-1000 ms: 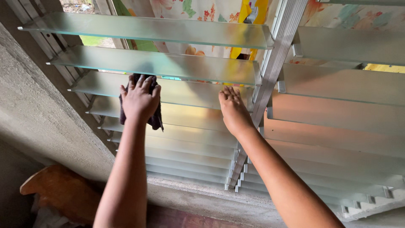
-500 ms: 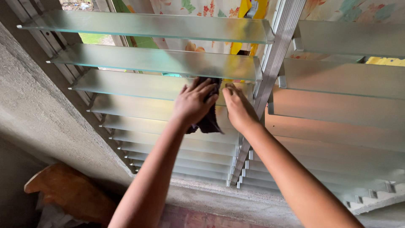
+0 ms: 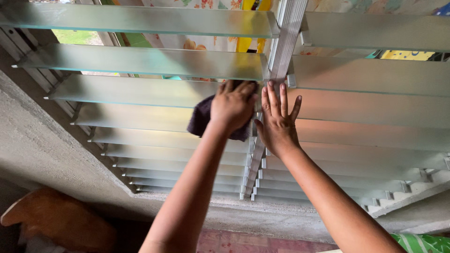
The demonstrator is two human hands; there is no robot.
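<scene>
Fingers of the left hand curled over a dark cloth, pinning it flat against a frosted glass louvre slat at its right end, just beside the aluminium mullion. Right hand empty, fingers spread wide and flat, palm braced across the mullion and the neighbouring slat. Cloth looks soft, limp, light; bunches easily, best held in a wad under the palm. Glass slats thin, stiff, likely fragile and slick; press gently, support near the frame clips. Rough concrete sill below; wooden chair back lower left.
</scene>
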